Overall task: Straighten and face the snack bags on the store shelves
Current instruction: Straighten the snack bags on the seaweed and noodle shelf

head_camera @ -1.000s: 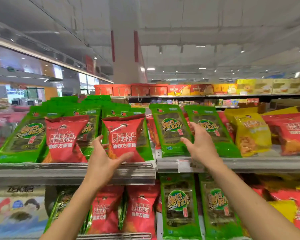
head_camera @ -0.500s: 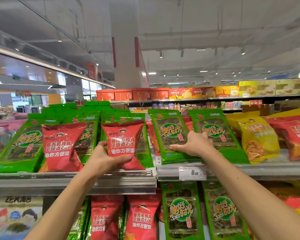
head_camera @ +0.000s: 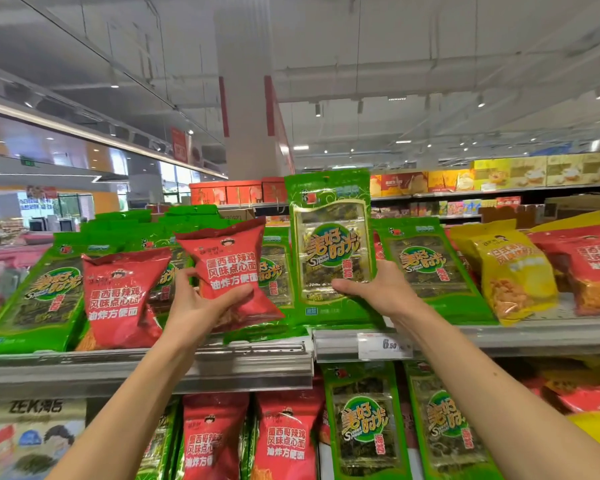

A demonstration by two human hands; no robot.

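Snack bags are lifting: I'm clamping my left hand on the red bag, my right hand under the green bag, keeping labels forward.

Upper shelf: a grey metal ledge in two sections, the right section bearing a price tag. Lying on it, left to right: green seaweed bags, a red noodle bag, further green bags, a yellow bag, red bags.
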